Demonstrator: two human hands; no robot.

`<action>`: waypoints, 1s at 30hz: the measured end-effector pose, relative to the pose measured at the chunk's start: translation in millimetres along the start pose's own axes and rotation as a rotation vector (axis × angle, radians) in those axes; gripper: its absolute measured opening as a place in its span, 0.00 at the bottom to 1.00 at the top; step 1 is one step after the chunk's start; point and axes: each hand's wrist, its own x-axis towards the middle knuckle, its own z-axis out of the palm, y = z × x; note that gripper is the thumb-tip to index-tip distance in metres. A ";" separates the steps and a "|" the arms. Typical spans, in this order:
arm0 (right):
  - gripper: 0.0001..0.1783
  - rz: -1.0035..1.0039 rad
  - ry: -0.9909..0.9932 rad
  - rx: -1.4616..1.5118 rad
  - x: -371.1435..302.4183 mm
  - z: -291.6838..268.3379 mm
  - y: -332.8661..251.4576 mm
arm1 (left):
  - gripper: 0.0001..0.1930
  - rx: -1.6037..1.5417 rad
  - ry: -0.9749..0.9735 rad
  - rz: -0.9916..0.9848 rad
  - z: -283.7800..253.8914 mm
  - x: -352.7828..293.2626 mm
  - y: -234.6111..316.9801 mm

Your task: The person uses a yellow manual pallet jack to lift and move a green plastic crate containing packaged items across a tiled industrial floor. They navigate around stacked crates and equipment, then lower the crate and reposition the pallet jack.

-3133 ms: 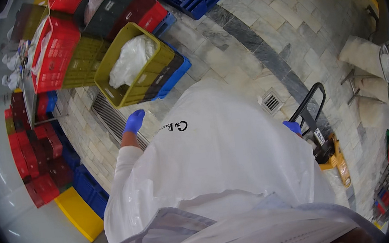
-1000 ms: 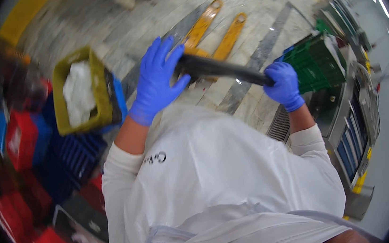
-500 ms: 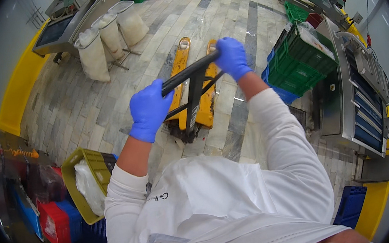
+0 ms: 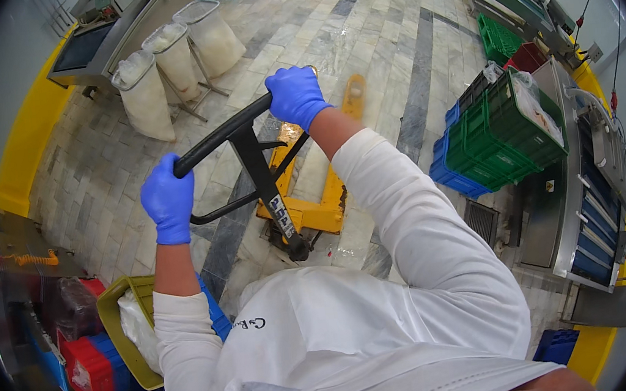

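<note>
My left hand [image 4: 169, 198], in a blue glove, is closed round the left end of the black handle [image 4: 217, 135] of a pallet jack. Round the right end of the same bar my right hand [image 4: 295, 98], also in a blue glove, is wrapped. The handle's shaft tilts down to the yellow pallet jack [image 4: 313, 214], which stands on the floor in front of me. Its two forks point away from me and carry nothing that I can see. My right hand and forearm hide part of the left fork.
Stacked green and blue crates [image 4: 486, 139] stand at the right, beside a steel conveyor machine [image 4: 552, 224]. White bags on a stand [image 4: 143, 99] are at the far left. An olive crate [image 4: 142, 286] with plastic in it is close by my left forearm, near a red crate [image 4: 91, 368].
Both hands have swung the handle to the left, and the jack's shaft now leans left. The forks have shifted slightly; the crates at the right sit lower and further right in view.
</note>
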 end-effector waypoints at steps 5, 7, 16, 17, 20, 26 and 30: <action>0.09 0.004 0.068 0.025 58.4 29.1 -4.0 | 0.10 -0.030 0.037 0.049 36.7 56.8 -36.3; 0.09 0.028 0.095 0.018 90.1 42.9 -7.3 | 0.10 -0.066 0.067 0.059 55.5 86.4 -57.4; 0.12 0.238 -0.009 -0.069 261.1 76.2 -15.7 | 0.08 -0.118 0.033 0.191 184.5 286.3 -148.8; 0.13 0.274 -0.046 -0.086 285.4 74.7 -12.2 | 0.09 -0.109 -0.054 0.184 198.1 317.3 -151.6; 0.15 0.398 -0.104 -0.113 351.5 85.7 -1.4 | 0.12 -0.045 -0.201 0.207 237.4 396.2 -163.0; 0.16 0.416 -0.056 -0.020 424.6 101.7 29.5 | 0.17 -0.014 -0.280 0.207 305.9 504.0 -165.8; 0.20 0.372 -0.032 -0.028 489.4 127.0 77.3 | 0.18 -0.022 -0.316 0.174 370.0 574.4 -158.6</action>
